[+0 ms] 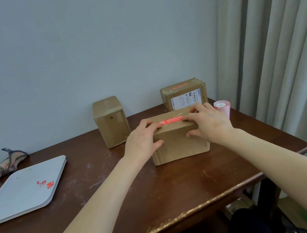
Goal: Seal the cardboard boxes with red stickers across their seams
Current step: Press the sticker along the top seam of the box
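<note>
Near box [178, 144]: it is standing in the middle of the frame on the brown table [121, 197], in front of two other boxes.
Red sticker [171, 121]: it is lying along the top of the near box, with its two ends under the fingers of both hands.
Left hand [142, 140]: its fingers are pressing on the left end of the red sticker and its thumb is resting on the front face; it is spread, not clasping anything.
Right hand [207, 124]: it is pressing in the same way on the right end, thumb on the front face, fingers spread.
Tall box [110, 122]: it is standing upright, behind and left of the near box.
Back box [183, 96]: it is standing just behind the near box, right of centre, carrying a white label and a second sticker [179, 87] on top.
Sticker roll [222, 107]: it is standing right of the right hand.
Tray [21, 200]: it is lying at lower left, holding red scraps [46, 184].
</note>
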A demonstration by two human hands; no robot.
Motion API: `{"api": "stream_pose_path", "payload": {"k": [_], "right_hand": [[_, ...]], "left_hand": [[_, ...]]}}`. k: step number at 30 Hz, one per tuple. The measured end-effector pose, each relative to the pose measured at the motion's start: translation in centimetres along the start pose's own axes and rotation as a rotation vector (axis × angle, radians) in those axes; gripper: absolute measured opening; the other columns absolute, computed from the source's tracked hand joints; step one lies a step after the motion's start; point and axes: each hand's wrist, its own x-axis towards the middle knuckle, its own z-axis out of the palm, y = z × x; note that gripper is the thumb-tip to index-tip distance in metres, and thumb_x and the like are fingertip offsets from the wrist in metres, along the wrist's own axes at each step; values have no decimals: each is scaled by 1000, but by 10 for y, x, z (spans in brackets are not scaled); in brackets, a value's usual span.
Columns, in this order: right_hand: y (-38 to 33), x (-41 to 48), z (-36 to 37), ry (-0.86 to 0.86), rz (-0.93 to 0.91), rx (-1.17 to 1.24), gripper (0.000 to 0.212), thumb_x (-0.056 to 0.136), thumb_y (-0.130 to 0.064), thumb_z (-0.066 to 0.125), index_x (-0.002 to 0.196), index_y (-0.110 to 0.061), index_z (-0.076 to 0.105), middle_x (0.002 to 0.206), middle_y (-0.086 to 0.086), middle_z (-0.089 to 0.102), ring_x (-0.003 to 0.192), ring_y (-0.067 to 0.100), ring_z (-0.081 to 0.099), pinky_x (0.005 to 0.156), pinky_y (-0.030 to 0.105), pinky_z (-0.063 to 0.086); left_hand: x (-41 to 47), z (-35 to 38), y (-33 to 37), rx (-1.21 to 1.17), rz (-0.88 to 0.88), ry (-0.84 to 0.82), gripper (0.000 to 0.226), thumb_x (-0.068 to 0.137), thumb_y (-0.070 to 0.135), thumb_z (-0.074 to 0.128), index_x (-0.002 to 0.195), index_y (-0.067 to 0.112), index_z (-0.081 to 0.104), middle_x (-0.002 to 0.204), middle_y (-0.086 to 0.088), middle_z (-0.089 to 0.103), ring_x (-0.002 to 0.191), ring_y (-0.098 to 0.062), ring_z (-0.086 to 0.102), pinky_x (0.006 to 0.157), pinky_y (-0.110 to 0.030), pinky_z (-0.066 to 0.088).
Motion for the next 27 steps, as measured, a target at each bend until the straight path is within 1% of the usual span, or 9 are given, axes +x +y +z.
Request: {"api": "stream_pose_path", "payload": {"k": [3,6,10,14,18,20,22,25,27], "right_hand": [[2,0,0,7,-6,8,57,84,-53,63,136,-41,45,131,-6,43,123,16,37,86,33,44],[1,-1,0,17,-4,20,55,83,-52,64,135,-39,47,131,-7,44,123,15,37,85,32,43],[1,1,-3,12,21,49,52,81,-48,69,126,-30,51,130,-7,49,121,15,42,83,31,44],[0,0,-5,-3,5,40,59,83,-46,67,136,-32,44,134,-4,44,125,18,39,87,35,46],[0,1,-2,-11,23,77,59,81,-43,70,134,-28,48,131,0,41,123,19,38,90,33,44],[4,0,-1,47,102,168,69,74,-44,77,132,-23,48,133,2,40,123,20,40,93,34,45],[12,-2,1,86,203,304,88,67,-43,83,140,-21,39,139,4,37,127,23,41,97,38,44],[20,-5,12,3,327,555,111,63,-39,86,150,-20,22,143,6,38,131,25,42,100,42,45],[21,-8,25,-75,383,697,113,65,-34,86,152,-16,16,144,6,41,131,25,43,101,40,45]], "left_hand": [[-3,2,0,-9,23,11,54,85,37,65,135,28,48,137,6,42,102,-16,57,79,-24,44],[-2,2,-1,-22,19,17,54,84,36,66,134,27,49,136,5,43,101,-17,58,79,-24,46],[-1,0,0,-44,-13,0,53,83,34,68,130,22,48,135,5,45,105,-17,58,79,-26,47],[-3,-1,1,-56,5,3,54,85,31,67,133,21,45,137,4,43,107,-17,57,78,-25,48],[-4,-4,3,-67,-37,2,53,84,32,67,132,20,48,142,5,36,112,-15,55,82,-26,49],[-7,-7,1,-122,-104,5,59,81,32,70,133,18,44,144,3,33,117,-16,52,87,-27,47],[-10,-10,-2,-226,-186,35,69,79,31,73,137,17,39,143,1,34,121,-18,50,92,-29,43],[-18,-6,-6,-373,-343,8,84,78,29,75,146,14,29,149,-3,34,133,-21,41,106,-32,35],[-22,2,-5,-458,-431,-64,90,77,31,76,148,12,25,150,-5,36,136,-22,38,110,-35,33]]}}
